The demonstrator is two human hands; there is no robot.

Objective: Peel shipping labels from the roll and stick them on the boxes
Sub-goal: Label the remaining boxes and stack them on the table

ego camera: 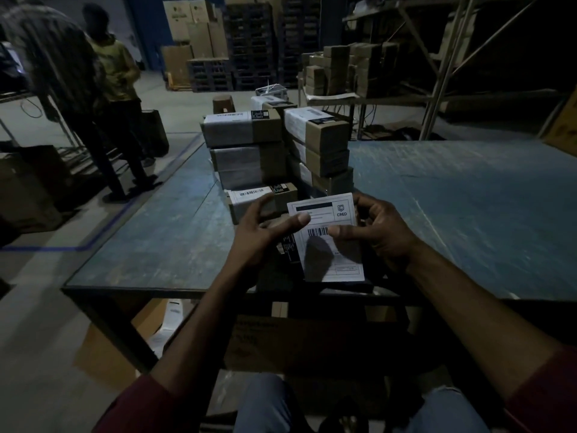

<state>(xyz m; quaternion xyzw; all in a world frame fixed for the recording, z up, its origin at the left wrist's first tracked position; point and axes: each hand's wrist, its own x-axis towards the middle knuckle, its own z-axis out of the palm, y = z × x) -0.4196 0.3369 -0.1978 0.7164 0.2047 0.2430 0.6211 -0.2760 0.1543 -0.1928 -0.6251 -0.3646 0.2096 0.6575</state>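
Pinching label — right hand grips edge, left hand thumb presses top, fingers spread.

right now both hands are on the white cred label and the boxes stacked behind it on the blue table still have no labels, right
Not quite. In the head view both hands, left hand and right hand, are on the CRED label, but the stacked boxes behind it on the blue table already carry white labels.
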